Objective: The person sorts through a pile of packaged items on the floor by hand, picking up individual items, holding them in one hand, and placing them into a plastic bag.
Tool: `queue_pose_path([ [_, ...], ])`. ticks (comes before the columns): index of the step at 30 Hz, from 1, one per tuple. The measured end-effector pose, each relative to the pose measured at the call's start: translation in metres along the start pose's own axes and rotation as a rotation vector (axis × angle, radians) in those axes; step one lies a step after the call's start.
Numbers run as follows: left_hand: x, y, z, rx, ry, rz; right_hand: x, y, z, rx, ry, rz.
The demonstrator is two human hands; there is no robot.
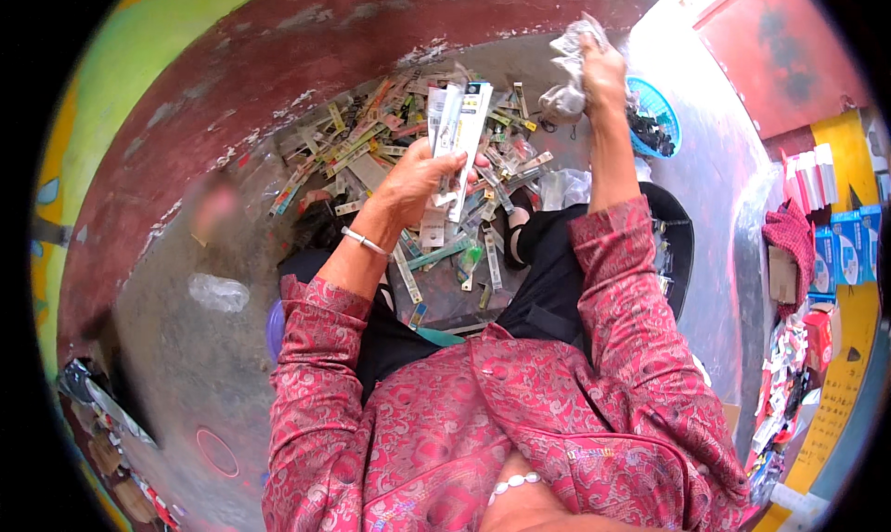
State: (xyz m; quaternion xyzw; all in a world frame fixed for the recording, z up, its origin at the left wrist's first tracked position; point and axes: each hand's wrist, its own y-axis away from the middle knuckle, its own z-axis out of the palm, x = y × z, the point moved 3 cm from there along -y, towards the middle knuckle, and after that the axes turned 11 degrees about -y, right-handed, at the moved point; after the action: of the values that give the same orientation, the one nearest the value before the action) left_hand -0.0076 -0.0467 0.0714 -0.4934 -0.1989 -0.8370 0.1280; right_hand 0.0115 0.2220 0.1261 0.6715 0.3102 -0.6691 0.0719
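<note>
Long white packets, floor litter

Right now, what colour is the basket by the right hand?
Blue basket, beside the right hand; head view.

Single view only: head-worn fisheye, left unit of side-by-side pair. Looks steeply down over wearer's chest and lap toward floor. Upright, not mirrored. Near range: torso fills lower frame, forearms enter from below, reaching toward frame centre and top. Straight edges bow toward rim; black vignette at corners. No second view supplied, overlap not assessable.
</note>
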Motion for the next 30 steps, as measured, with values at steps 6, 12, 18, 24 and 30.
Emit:
queue_pose_path([
  [6, -0.001, -0.012, -0.006, 0.112, 0.09, 0.037, -0.066, 0.108, 0.055, -0.269, -0.214, -0.285],
  [12, -0.006, -0.007, -0.006, 0.165, -0.169, 0.048, -0.048, 0.127, 0.075, -0.305, 0.38, -0.669],
  [18, -0.005, -0.004, 0.008, 0.064, -0.186, 0.009, -0.036, 0.08, 0.072, -0.092, 0.57, -0.504],
  [24, -0.003, -0.014, -0.01, 0.186, 0.338, -0.014, -0.038, 0.115, 0.087, -0.819, 0.014, -0.296],
  [30, 0.008, -0.007, -0.024, 0.208, 0.147, 0.054, -0.049, 0.142, 0.083, -0.866, 0.1, -0.582],
])
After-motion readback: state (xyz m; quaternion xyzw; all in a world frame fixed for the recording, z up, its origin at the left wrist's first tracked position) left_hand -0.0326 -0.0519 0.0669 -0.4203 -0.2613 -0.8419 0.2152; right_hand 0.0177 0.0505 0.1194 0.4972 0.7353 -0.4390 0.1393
